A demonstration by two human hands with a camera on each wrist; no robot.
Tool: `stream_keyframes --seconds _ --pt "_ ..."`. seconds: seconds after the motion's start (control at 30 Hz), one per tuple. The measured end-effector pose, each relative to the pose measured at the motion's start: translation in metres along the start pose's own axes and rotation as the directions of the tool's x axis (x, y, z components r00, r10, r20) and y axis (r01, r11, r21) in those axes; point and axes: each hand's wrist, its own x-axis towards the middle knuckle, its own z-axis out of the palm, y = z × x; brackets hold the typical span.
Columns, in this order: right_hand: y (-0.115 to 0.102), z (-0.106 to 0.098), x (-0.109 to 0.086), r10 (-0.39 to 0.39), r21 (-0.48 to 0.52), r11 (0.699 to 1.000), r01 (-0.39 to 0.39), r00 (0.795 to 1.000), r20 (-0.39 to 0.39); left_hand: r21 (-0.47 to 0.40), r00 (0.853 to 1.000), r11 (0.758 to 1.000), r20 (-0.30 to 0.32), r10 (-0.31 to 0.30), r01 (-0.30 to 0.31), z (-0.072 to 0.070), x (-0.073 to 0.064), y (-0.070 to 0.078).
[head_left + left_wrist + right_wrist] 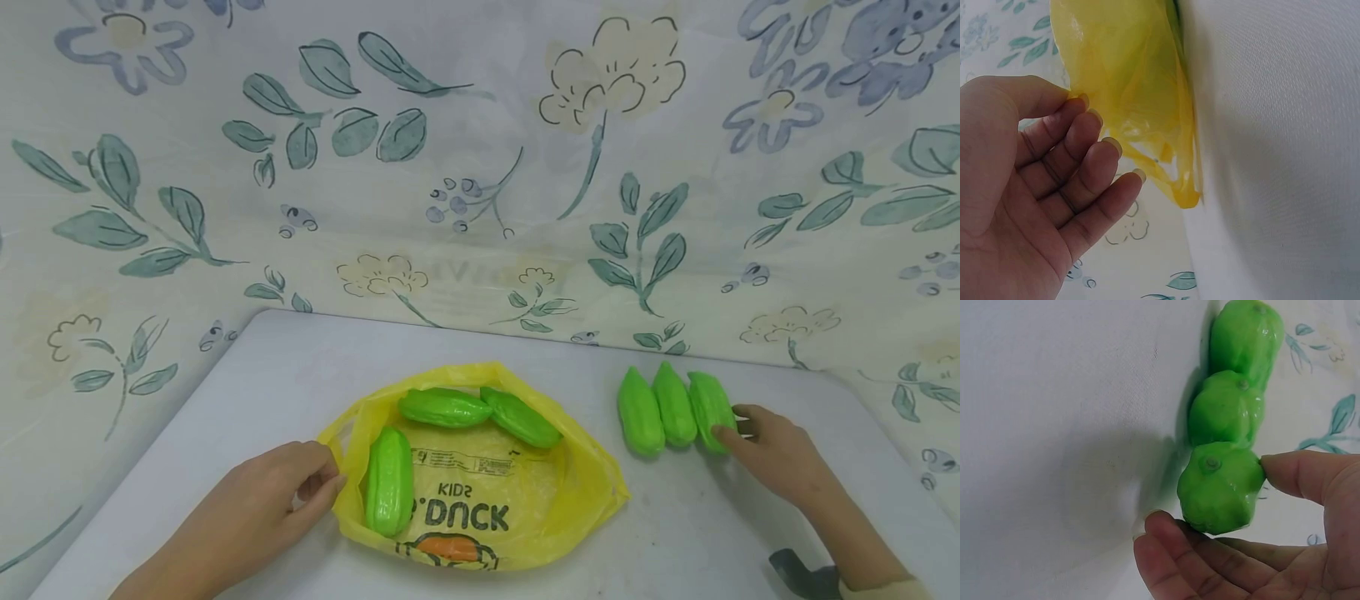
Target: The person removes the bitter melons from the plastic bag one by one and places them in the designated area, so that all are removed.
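A yellow plastic bag (525, 500) lies on the table with its mouth spread wide. Inside it are three glossy green ridged fruits: one upright along the left side (390, 483), two near the far edge (446, 408). My left hand (262, 504) pinches the bag's left edge between thumb and forefinger; in the left wrist view the other fingers (1100, 206) are loosely bent. Right of the bag, three more such fruits stand side by side. My right hand (772, 450) holds the rightmost green ridged fruit (1219, 487), thumb on one side and fingers on the other.
The other two fruits, the left one (641, 417) and the middle one (675, 406), touch in a row. A white table (675, 533) lies beneath everything. Flowered cloth (480, 167) hangs behind it. A dark object (802, 575) shows beside the right wrist.
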Motion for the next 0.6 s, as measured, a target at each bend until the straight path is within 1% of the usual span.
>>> stream_keyframes --seconds 0.4,0.5,0.6 --pt "-0.0007 0.0006 0.0002 0.027 0.009 1.0 -0.027 1.0 0.004 0.0 0.999 0.999 0.037 -0.035 0.035 0.0001 0.0004 0.0008" --pt "-0.0013 0.0009 0.001 0.024 0.009 1.0 -0.024 1.0 0.002 0.0 0.999 1.0 0.036 -0.031 0.031 0.0001 0.0008 0.0006" --pt "-0.0011 0.0021 0.0019 0.02 0.005 1.0 -0.02 1.0 -0.003 -0.001 1.0 1.0 0.019 -0.018 0.018 0.0 0.001 0.0007"
